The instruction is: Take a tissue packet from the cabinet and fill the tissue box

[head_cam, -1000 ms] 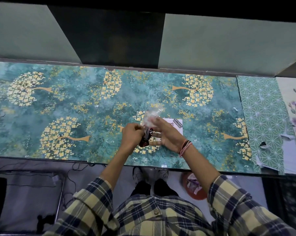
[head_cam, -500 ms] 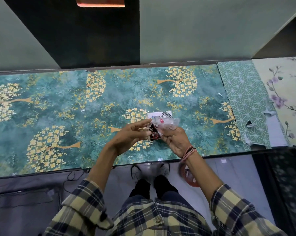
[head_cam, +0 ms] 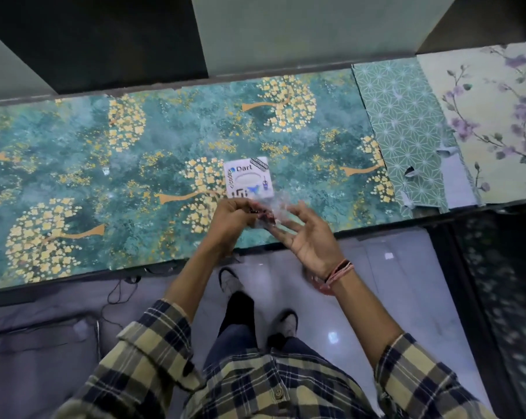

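Both hands meet just above the tabletop (head_cam: 104, 176): left hand (head_cam: 231, 219) pinches the clear tissue packet (head_cam: 270, 211), right hand (head_cam: 304, 237) half-spread, probably tearing it open beside the white tissue box (head_cam: 249, 178).

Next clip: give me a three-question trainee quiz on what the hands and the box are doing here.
1. True or false: the white box stands on the green flowered tabletop.
2. Which of the hands is clenched on the clear wrapper: (a) left hand, (b) right hand?
3. Fill in: the right hand's fingers are ____.

Key: 1 true. 2 a. 3 spread.
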